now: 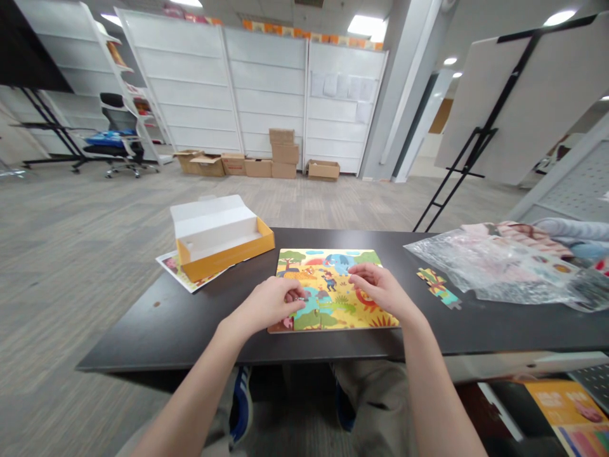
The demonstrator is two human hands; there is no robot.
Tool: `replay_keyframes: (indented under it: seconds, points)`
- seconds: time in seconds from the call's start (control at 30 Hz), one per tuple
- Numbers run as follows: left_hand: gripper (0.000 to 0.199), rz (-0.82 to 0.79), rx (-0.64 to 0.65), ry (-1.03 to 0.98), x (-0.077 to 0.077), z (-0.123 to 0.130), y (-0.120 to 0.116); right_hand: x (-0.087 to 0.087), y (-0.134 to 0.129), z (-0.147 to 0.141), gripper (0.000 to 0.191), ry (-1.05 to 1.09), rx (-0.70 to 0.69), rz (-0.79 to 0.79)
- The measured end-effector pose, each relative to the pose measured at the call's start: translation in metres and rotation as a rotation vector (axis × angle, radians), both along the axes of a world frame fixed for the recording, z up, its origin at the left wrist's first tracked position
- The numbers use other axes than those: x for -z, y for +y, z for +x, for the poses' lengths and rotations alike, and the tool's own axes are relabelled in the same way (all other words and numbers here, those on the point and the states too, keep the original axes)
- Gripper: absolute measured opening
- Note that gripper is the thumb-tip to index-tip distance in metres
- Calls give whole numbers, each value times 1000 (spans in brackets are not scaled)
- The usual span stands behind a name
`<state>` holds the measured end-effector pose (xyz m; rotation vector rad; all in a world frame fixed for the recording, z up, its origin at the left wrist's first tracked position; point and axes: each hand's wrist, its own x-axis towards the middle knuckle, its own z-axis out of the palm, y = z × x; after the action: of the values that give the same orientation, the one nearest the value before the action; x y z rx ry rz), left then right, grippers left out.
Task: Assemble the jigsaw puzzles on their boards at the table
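An animal-scene jigsaw puzzle [340,304] lies in its flat tray on the dark table in front of me. It shows an elephant, a lion, trees and a small figure. My left hand [273,303] rests at the puzzle's lower left, fingers curled in and thumb against them over a blue-green area. Whatever is under those fingertips is hidden. Above the puzzle's right side hovers my right hand [378,289], its fingers bent but apart and nothing visible between them. A few joined loose puzzle pieces [438,288] lie to the right of the tray.
An open yellow box [228,252] stands on a printed sheet [174,266] at the table's left. Clear plastic bags [514,270] and folded cloths [575,230] cover the right end. Beyond the table are cardboard boxes [284,153] and an easel-held board [514,95].
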<state>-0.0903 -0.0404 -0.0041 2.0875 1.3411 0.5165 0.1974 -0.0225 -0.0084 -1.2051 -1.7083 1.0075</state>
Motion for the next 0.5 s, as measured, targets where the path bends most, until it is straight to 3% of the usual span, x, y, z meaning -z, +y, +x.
replay_keyframes:
  seconds: [0.27,0.5]
  points:
    - [16,139,77,152,-2,4,-1,3,1,2,30,-34,0,-5]
    - [39,154,206,164,-6,13,-12,4,2,4,31,-63,-3,22]
